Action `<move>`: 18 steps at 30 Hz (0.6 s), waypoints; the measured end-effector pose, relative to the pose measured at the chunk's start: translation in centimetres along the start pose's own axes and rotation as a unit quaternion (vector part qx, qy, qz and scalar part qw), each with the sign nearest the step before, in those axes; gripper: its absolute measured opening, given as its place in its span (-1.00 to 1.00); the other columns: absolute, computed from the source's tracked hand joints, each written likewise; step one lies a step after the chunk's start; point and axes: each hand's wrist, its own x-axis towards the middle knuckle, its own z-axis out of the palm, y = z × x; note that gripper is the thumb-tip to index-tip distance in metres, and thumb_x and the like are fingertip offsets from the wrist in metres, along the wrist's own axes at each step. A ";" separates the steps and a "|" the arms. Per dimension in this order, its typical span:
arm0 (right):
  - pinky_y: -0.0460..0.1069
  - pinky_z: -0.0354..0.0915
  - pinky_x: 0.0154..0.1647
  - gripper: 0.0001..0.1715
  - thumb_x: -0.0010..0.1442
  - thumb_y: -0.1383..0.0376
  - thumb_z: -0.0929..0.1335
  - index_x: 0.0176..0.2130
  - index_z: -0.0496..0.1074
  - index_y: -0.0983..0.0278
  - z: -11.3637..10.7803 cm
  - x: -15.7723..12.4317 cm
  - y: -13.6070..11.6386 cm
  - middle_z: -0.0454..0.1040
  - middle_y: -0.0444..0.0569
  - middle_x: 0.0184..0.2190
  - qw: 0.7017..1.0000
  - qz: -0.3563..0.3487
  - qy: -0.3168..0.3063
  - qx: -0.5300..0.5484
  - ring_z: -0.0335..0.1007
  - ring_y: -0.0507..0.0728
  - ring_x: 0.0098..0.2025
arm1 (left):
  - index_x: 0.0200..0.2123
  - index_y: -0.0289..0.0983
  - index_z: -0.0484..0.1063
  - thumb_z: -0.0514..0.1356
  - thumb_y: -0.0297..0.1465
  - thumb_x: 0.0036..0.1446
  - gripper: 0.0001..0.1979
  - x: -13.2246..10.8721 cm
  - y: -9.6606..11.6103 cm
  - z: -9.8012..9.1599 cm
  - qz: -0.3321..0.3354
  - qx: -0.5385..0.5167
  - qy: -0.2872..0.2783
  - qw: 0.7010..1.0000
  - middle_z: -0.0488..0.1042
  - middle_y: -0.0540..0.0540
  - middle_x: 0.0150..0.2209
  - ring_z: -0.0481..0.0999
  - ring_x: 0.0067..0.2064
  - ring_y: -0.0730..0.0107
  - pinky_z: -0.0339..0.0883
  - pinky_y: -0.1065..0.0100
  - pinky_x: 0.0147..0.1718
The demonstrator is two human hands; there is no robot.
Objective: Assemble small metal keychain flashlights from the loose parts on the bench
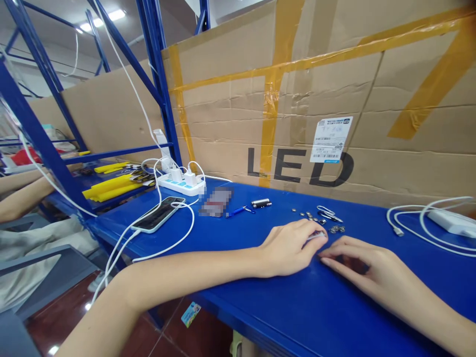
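My left hand (288, 248) is over the blue table, its fingers closed round a small, thin, pale silvery piece (315, 236) that mostly hides in the grip. Just to its right, my right hand (357, 260) has thumb and fingertips pinched together close to the tabletop. Whatever sits in that pinch, if anything, is too small to make out. Beyond the hands lie several small round metal pieces (336, 229), some loosely scattered. A slim metal tool with a pale loop (330, 214) rests behind them.
On the blue table (219, 240) lie a phone (158, 214) with white cables, a power strip (182, 184), a blue pen-like item (238, 211) and battery-like cylinders (261, 203). A white adapter (451, 223) is at right. Cardboard (230, 124) walls the back. Another person's arm (28, 191) shows at left.
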 end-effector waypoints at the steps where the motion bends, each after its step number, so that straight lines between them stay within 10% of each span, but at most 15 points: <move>1: -0.05 0.33 -0.49 -0.74 0.13 0.07 0.29 -0.37 0.51 0.10 0.0 0.0 0.0 0.49 -0.09 -0.38 1.000 0.000 -0.011 -0.002 0.38 0.07 -0.49 | -0.19 -0.21 0.31 -0.07 -0.36 0.26 -0.81 0.0 0.0 0.0 0.001 0.001 -0.001 1.000 0.45 -0.01 -0.13 0.44 -0.10 0.39 0.29 0.40 -0.14; 18: -0.01 0.33 -0.47 -0.66 0.15 0.01 0.24 -0.32 0.48 0.14 -0.6 0.2 0.4 0.51 -0.10 -0.32 0.999 0.007 0.044 -0.030 0.42 0.10 -0.45 | -0.15 -0.22 0.29 -0.12 -0.32 0.28 -0.76 0.0 -0.2 -0.1 0.007 0.017 -0.018 1.000 0.43 -0.02 -0.12 0.44 -0.10 0.37 0.30 0.36 -0.15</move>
